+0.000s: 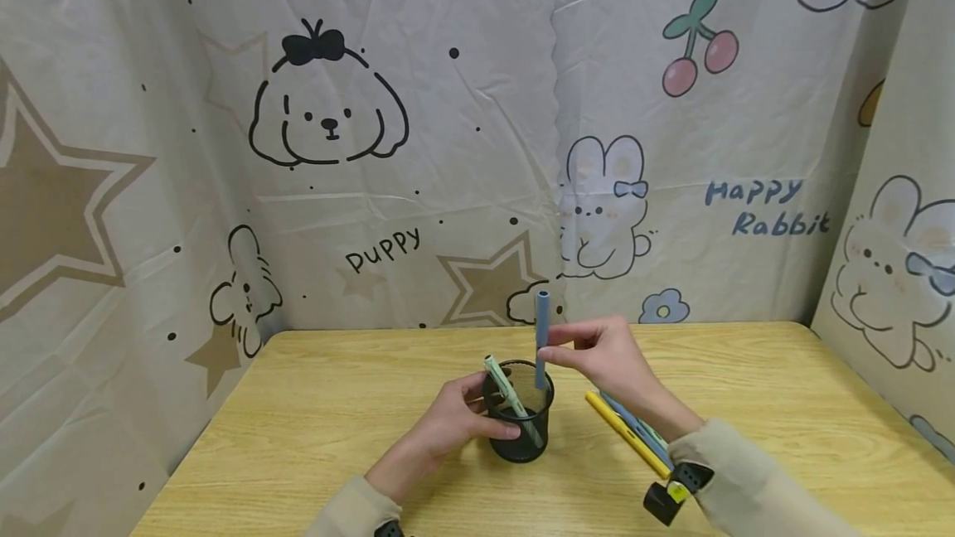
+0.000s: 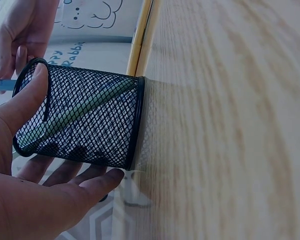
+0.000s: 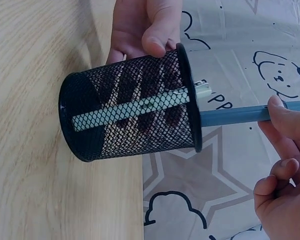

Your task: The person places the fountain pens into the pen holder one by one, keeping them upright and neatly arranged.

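- Pinches a blue pen upright between the thumb and fingers of the right hand — drawn narrow around the barrel.
- Has the pen's lower end at the mouth of a black mesh cup, near the right side of the rim; cannot tell how far inside.
- Grips the cup with the left hand, thumb along the near side, fingers curled around the far side — cup upright on the counter.
- Contains, within the mesh, a light green pen, slanted, with its top leaning out over the left rim.
- Shows, on the counter to the right of the cup, a yellow pen beside a second blue pen and a green pen, partly under the right forearm.
- Wears pale sleeves, with a black device at the right wrist.
- Faces a pale cloth behind the counter, printed with a puppy, rabbits, cherries and stars.
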### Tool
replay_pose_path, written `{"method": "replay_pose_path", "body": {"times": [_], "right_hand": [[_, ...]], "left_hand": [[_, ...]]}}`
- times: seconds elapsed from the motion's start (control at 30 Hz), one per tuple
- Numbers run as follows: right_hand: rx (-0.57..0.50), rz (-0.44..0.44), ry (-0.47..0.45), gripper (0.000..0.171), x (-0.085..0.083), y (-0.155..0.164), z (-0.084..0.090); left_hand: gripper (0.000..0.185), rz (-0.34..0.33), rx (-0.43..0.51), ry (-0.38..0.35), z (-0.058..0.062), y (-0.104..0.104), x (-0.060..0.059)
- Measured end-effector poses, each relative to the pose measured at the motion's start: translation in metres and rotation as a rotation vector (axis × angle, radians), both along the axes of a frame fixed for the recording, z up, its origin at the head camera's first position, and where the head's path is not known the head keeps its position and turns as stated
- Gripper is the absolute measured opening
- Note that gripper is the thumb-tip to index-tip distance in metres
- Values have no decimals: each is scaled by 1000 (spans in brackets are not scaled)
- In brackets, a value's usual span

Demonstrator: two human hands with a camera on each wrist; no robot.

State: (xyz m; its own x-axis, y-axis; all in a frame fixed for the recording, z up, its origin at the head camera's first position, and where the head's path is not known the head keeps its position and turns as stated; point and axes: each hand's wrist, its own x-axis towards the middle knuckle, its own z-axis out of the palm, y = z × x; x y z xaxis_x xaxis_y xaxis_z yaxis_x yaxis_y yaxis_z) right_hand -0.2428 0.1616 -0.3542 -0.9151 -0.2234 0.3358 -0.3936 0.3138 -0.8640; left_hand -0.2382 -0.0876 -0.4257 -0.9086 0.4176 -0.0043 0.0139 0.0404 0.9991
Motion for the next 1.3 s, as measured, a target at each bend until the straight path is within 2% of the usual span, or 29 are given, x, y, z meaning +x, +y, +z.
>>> {"method": "replay_pose_path", "body": {"times": [0.2,0.5,1.3], "right_hand": [[-6,30,20,20,-7,-5,-7],[26,18,38,19,-12,-9,-17],[74,-1,20,17,-10,-14,-34]], "left_hand": [[73,0,3,-1,-1,0,-1],[71,-2,6,3,-2,-1,-2],[71,4,-21,-2,1,-1,2]]}}
